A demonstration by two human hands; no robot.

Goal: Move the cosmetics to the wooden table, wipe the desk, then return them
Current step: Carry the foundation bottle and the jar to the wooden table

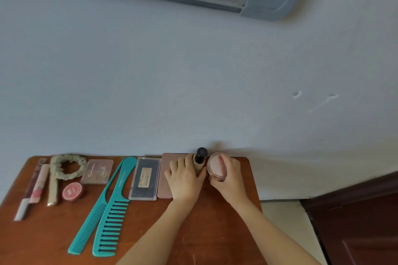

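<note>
- Wooden table [53, 243]: cosmetics line its far edge against the wall, with bare wood along its near edge.
- Left of its middle: two teal combs [116, 196], lettering unreadable.
- Around its middle: three flat palettes [145, 178], labels blurred.
- At its far right edge: left hand [185, 180] grips a black-capped bottle [201, 153].
- At its right corner: right hand [229, 180] grasps a round pink compact [216, 168].

Your left hand [185, 179] and right hand [229, 178] are bare. Forearms bare too, down to frame edge.
</note>
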